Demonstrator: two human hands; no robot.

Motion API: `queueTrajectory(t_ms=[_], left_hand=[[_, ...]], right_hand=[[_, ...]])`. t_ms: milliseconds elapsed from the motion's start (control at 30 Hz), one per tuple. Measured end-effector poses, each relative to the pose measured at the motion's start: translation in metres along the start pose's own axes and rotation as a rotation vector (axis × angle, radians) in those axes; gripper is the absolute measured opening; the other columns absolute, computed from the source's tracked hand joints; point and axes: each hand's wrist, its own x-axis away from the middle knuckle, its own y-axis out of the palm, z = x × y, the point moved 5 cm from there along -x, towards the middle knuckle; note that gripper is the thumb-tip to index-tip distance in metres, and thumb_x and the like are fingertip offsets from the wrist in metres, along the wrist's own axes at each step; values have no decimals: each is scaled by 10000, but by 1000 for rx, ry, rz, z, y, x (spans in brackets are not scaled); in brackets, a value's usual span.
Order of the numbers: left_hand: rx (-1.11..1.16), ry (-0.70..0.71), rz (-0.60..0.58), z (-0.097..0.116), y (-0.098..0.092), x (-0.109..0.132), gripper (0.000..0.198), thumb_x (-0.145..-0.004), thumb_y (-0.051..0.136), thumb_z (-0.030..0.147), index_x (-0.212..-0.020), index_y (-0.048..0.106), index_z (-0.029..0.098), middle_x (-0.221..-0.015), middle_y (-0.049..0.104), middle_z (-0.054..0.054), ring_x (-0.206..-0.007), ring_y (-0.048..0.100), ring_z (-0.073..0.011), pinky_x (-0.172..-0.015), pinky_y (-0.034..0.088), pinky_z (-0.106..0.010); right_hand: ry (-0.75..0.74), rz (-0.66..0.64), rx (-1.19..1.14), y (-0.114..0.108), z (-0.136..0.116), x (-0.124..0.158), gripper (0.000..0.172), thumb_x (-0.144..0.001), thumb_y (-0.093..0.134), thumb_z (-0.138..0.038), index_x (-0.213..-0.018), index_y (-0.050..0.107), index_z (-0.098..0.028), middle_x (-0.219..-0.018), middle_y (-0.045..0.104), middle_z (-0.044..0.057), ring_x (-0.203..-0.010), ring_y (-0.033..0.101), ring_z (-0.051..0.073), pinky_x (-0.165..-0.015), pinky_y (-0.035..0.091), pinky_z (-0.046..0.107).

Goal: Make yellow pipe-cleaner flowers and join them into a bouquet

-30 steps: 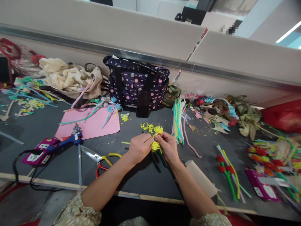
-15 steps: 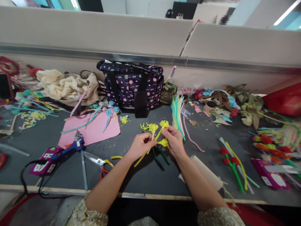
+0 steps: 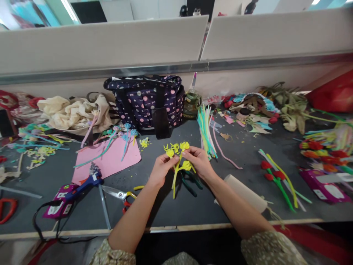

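Note:
Both hands hold a yellow pipe-cleaner flower sprig [image 3: 174,181] above the middle of the dark table. Several fuzzy heads sit on its thin stems, which meet in one stalk hanging down between the hands. My left hand [image 3: 162,168] pinches it just under the left flower head. My right hand [image 3: 200,161] has its fingers closed at the top right head, while another head hangs lower beside the palm. Dark green-handled pliers [image 3: 190,183] lie beneath the sprig. Yellow scraps [image 3: 173,147] are scattered just behind it.
Scissors [image 3: 117,193] and a blue glue gun [image 3: 82,187] lie left, near pink paper [image 3: 110,154]. A patterned bag [image 3: 140,101] with a phone [image 3: 161,123] stands behind. To the right are pipe cleaners [image 3: 205,132], a cardboard roll [image 3: 245,193] and red flowers [image 3: 275,175].
The yellow stems, crossed and slanting before, now join into one stalk pointing down. My left hand has shifted up close to the left flower head. The camera view has tilted slightly.

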Motion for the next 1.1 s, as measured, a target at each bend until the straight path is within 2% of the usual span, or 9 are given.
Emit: queueTrajectory(t_ms=[167,433,533,667,867,1000,1100], left_hand=[[77,-70,49,-7,-2,-1,279,-608,837,328,-703,683,115,-596,598,9,-527,499,-73,-536,394,-209],[116,-133,39,-10,0,0,251,-600,827,299,-677,676,114,-560,612,15,-479,517,-74,-519,406,-214],[143,-141,27,-10,1,0,259,-608,825,312,-716,684,123,-570,621,14,-487,542,-91,-508,436,-228],[228,-209,-23,-13,5,-1,287,-649,792,364,-743,696,111,-616,653,-17,-492,557,-108,-474,462,-251],[288,-286,2,-14,4,0,270,-596,814,301,-737,686,110,-635,647,-10,-487,553,-94,-451,467,-236],[286,-290,-5,-12,3,2,277,-576,830,290,-725,657,133,-619,622,10,-481,539,-79,-462,450,-220],[260,-239,-38,-7,5,3,262,-573,826,275,-646,617,134,-574,590,17,-494,532,-69,-503,433,-201]], right_hand=[[-29,-35,52,4,2,2,282,-679,788,-407,-680,634,-171,-598,556,-39,-535,448,82,-515,353,219],[-37,-65,24,7,5,2,283,-688,788,-410,-675,635,-172,-599,559,-33,-545,468,92,-512,383,215],[-41,-64,-11,7,5,3,258,-700,790,-391,-697,645,-178,-628,592,-25,-566,514,102,-535,422,223],[-44,-151,-65,11,3,5,234,-734,770,-393,-729,656,-189,-682,657,2,-607,602,144,-585,503,275],[-41,-221,-127,18,-2,9,249,-747,755,-421,-746,671,-188,-673,664,8,-590,634,170,-532,538,304],[-56,-241,-156,20,-4,10,217,-766,746,-399,-768,667,-197,-674,663,-7,-580,646,162,-575,559,314],[-68,-227,-132,19,-4,9,208,-765,751,-387,-769,663,-200,-671,675,-5,-593,655,158,-635,559,314]])
